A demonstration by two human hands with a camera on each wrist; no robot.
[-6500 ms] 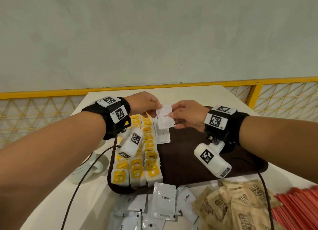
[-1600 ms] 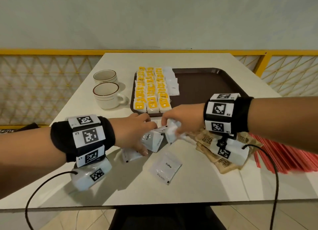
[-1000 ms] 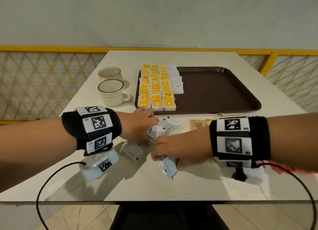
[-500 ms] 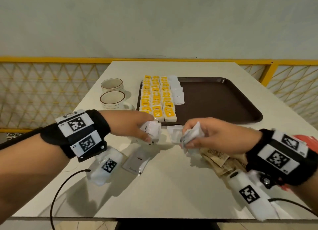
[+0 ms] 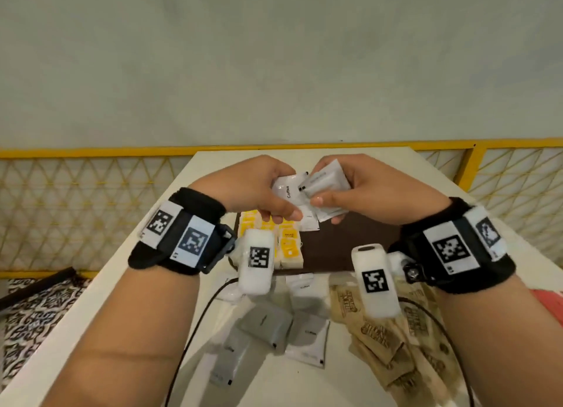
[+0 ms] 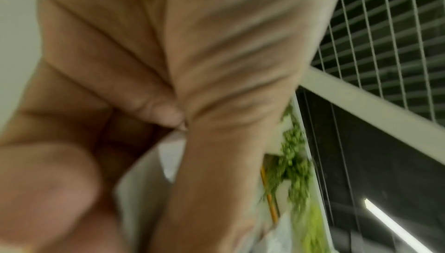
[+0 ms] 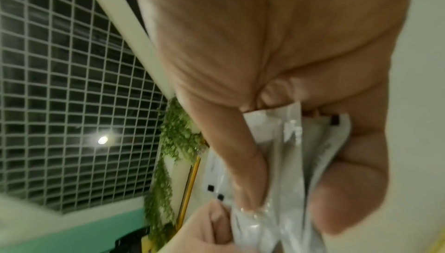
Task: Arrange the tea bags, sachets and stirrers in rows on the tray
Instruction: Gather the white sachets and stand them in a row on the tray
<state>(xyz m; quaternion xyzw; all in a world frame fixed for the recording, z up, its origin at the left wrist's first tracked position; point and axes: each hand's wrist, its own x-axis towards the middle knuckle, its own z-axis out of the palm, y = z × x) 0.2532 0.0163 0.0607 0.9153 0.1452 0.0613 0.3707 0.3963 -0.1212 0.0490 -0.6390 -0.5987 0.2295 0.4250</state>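
Both hands are raised above the brown tray (image 5: pixel 359 248), close together. My left hand (image 5: pixel 274 193) grips white coffee sachets (image 5: pixel 288 190) between thumb and fingers. My right hand (image 5: pixel 338 190) holds a small stack of white sachets (image 5: pixel 327 184), seen from below in the right wrist view as white sachets (image 7: pixel 296 152). The two bundles touch. Yellow tea bags (image 5: pixel 289 245) lie in rows on the tray's left part, with a white sachet (image 5: pixel 309 222) beside them. Loose white sachets (image 5: pixel 307 336) and brown sachets (image 5: pixel 384 339) lie on the table in front of the tray.
Red stirrers (image 5: pixel 548 303) show at the right edge of the white table (image 5: pixel 106 300). A yellow lattice railing (image 5: pixel 76 199) runs behind the table. Cables from the wrist cameras hang over the near tabletop. The left wrist view is blurred.
Both hands have risen from the table in front of the tray, each carrying white sachets, and now meet above the tray. The view has tilted closer to the tray.
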